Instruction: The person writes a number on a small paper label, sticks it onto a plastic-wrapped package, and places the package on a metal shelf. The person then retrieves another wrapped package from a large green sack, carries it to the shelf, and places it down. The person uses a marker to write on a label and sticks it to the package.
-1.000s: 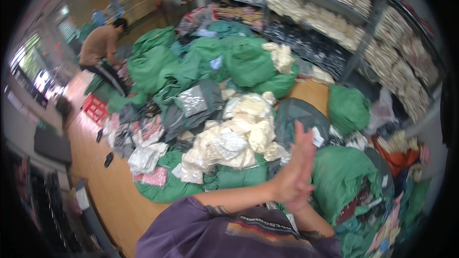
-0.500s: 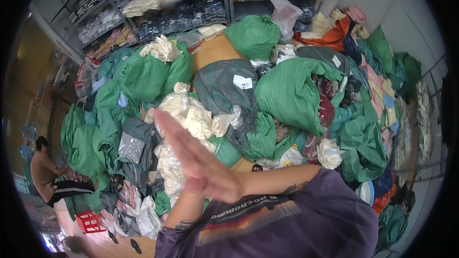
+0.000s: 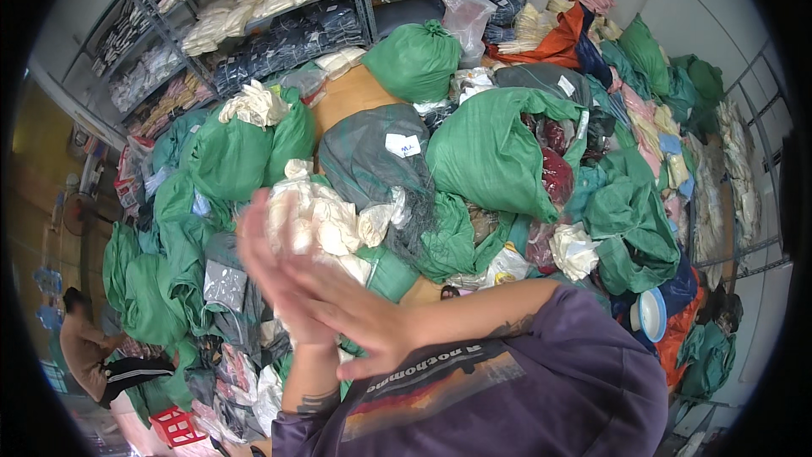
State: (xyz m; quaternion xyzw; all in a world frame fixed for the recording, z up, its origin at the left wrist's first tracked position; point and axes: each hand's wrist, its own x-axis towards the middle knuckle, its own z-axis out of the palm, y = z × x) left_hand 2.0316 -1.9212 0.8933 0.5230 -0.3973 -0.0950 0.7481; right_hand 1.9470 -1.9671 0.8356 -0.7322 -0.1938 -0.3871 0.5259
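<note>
The left hand [image 3: 274, 278] and right hand [image 3: 353, 306] are touching, their blurred fingers stretching out straight; cream bundles [image 3: 326, 218] are lying beyond, left of a grey sack [image 3: 359, 156].

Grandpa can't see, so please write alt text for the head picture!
A left hand and right hand, flat and blurred, overlap in front of piled green sacks and cream bundles. Loaded shelves stand behind; another person is at lower left.

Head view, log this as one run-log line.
left hand, right hand: overlapping, nothing visibly held | beyond: cream bundles, green sack
</note>
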